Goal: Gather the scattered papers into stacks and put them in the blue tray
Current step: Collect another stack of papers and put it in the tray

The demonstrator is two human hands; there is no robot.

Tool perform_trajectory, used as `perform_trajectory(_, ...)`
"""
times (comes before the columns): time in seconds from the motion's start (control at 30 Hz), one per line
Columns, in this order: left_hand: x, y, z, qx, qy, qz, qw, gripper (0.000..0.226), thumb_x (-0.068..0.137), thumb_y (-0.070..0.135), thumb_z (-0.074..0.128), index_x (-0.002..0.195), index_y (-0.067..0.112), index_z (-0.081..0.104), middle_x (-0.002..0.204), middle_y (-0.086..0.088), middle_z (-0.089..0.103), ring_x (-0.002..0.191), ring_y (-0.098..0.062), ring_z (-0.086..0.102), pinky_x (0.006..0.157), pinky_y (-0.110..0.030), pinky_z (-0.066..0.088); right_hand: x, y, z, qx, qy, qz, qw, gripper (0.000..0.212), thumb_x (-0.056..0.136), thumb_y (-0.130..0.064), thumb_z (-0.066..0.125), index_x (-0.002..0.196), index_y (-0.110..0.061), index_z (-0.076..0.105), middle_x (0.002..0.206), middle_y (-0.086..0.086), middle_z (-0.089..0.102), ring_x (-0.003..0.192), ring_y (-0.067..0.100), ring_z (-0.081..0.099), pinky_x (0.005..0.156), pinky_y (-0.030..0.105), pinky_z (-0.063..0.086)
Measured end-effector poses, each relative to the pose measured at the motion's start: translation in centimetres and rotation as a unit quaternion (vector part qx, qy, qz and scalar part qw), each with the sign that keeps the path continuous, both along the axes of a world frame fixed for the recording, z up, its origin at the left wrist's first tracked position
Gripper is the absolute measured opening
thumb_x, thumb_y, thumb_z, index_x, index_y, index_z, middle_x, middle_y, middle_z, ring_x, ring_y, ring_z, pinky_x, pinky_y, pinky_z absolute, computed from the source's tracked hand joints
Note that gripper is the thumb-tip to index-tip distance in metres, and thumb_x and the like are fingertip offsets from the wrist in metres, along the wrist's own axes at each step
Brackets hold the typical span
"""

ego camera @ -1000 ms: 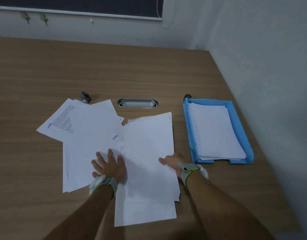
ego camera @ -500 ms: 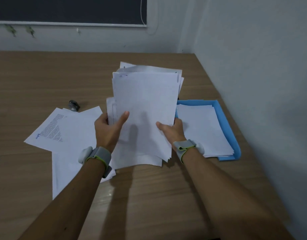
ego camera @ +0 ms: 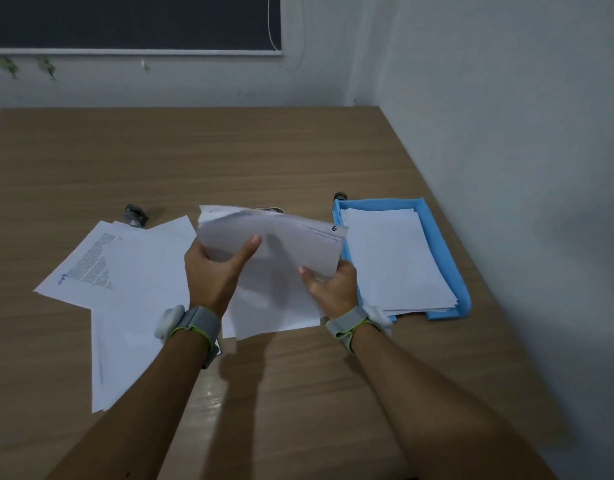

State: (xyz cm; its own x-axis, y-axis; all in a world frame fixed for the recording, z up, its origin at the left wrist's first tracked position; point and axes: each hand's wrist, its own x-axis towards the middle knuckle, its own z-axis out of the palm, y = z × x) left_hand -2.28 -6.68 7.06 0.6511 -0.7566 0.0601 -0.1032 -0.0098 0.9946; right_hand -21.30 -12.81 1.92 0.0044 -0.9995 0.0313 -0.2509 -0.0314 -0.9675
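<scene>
Both hands hold a stack of white papers (ego camera: 281,244) above the wooden table, its top edge tipped away from me. My left hand (ego camera: 215,275) grips the stack's left side with the thumb on top. My right hand (ego camera: 333,289) grips its lower right corner. More loose sheets (ego camera: 142,282) lie spread on the table to the left, one with printed text facing up. The blue tray (ego camera: 444,244) sits to the right of the held stack and holds a pile of white papers (ego camera: 399,261).
A small dark metal object (ego camera: 135,215) rests on the table behind the loose sheets, and another (ego camera: 340,196) at the tray's far left corner. A grey wall runs close along the table's right edge. Bare wood stretches behind the papers to the back wall.
The stack went from lying flat under my hands to being lifted upright, and now it is lowered and tipped forward, still in both hands.
</scene>
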Motion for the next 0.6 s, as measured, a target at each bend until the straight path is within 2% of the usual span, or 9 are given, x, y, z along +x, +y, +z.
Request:
perform_trajectory(0.13, -0.7, -1.1, 2.1, -0.037, 0.001, 0.006, 0.999, 0.065, 0.058, 0.063, 0.088, 0.11, 0.027, 0.072, 0.099, 0.015, 0.077, 0.09, -0.003, 0.074, 0.071, -0.019, 0.061, 1.1, -1.5, 2.1, -0.05, -0.012, -0.011, 0.999, 0.022, 0.073, -0.024, 0.082, 0.086, -0.008, 0.076, 0.075, -0.006, 0.072, 0.066, -0.001, 0.069, 0.058, 0.017, 0.054)
perform_trajectory(0.23, -1.0, -1.6, 3.4, -0.071, -0.003, 0.031, 0.997, 0.054, 0.058, 0.063, 0.089, 0.101, 0.033, 0.073, 0.095, 0.018, 0.077, 0.088, -0.002, 0.075, 0.067, -0.016, 0.059, 1.8, -2.1, 3.9, -0.091, -0.045, -0.032, 0.994, 0.022, 0.071, -0.033, 0.082, 0.08, -0.014, 0.075, 0.071, -0.013, 0.071, 0.064, -0.003, 0.069, 0.053, 0.012, 0.051)
perform_trajectory(0.3, -0.8, -1.6, 3.3, -0.076, -0.011, 0.045, 0.996, 0.056, 0.059, 0.062, 0.089, 0.104, 0.031, 0.074, 0.098, 0.016, 0.077, 0.09, -0.003, 0.075, 0.069, -0.017, 0.06, 1.9, -2.1, 4.1, -0.1, -0.062, -0.033, 0.993, 0.022, 0.07, -0.035, 0.083, 0.08, -0.018, 0.074, 0.072, -0.017, 0.071, 0.067, -0.003, 0.07, 0.054, 0.012, 0.051)
perform_trajectory(0.37, -0.4, -1.0, 2.2, -0.05, -0.025, 0.04, 0.998, 0.061, 0.059, 0.063, 0.089, 0.106, 0.026, 0.074, 0.098, 0.01, 0.078, 0.091, -0.006, 0.075, 0.074, -0.025, 0.062, 1.5, -1.5, 3.2, -0.089, -0.049, -0.017, 0.995, 0.023, 0.069, -0.033, 0.085, 0.083, -0.017, 0.075, 0.071, -0.021, 0.069, 0.069, -0.006, 0.069, 0.056, 0.011, 0.051)
perform_trajectory(0.43, 0.0, -0.1, 0.4, 0.013, -0.044, 0.02, 0.999, 0.06, 0.057, 0.067, 0.087, 0.1, 0.028, 0.072, 0.096, 0.009, 0.076, 0.09, -0.014, 0.074, 0.079, -0.037, 0.064, 0.9, -0.7, 1.7, -0.061, -0.021, -0.003, 0.998, 0.02, 0.068, -0.03, 0.086, 0.082, -0.022, 0.075, 0.069, -0.026, 0.066, 0.068, -0.012, 0.065, 0.057, 0.008, 0.05)
perform_trajectory(0.5, 0.5, 0.7, -1.0, 0.053, -0.057, -0.004, 0.997, 0.059, 0.059, 0.066, 0.086, 0.104, 0.031, 0.07, 0.099, 0.008, 0.075, 0.092, -0.017, 0.073, 0.084, -0.041, 0.064, 0.6, -0.3, 0.6, -0.035, -0.018, 0.004, 0.999, 0.02, 0.069, -0.031, 0.085, 0.084, -0.026, 0.072, 0.072, -0.021, 0.067, 0.068, -0.011, 0.065, 0.061, 0.015, 0.054)
perform_trajectory(0.57, 0.8, 0.7, -1.4, 0.059, -0.071, -0.014, 0.996, 0.064, 0.067, 0.059, 0.084, 0.117, 0.021, 0.071, 0.103, 0.007, 0.074, 0.096, -0.016, 0.072, 0.088, -0.04, 0.062, 0.7, -0.3, 0.4, -0.034, -0.005, 0.0, 0.999, 0.019, 0.073, -0.032, 0.082, 0.086, -0.023, 0.071, 0.074, -0.014, 0.068, 0.065, -0.009, 0.064, 0.062, 0.026, 0.057)
perform_trajectory(0.6, 0.9, 0.5, -1.2, 0.059, -0.082, -0.012, 0.995, 0.061, 0.071, 0.056, 0.083, 0.118, 0.019, 0.071, 0.103, 0.007, 0.074, 0.096, -0.015, 0.072, 0.087, -0.038, 0.062, 0.9, -0.4, 0.6, -0.038, -0.002, 0.003, 0.999, 0.015, 0.075, -0.033, 0.079, 0.084, -0.026, 0.069, 0.072, -0.014, 0.068, 0.064, -0.008, 0.064, 0.06, 0.026, 0.057)
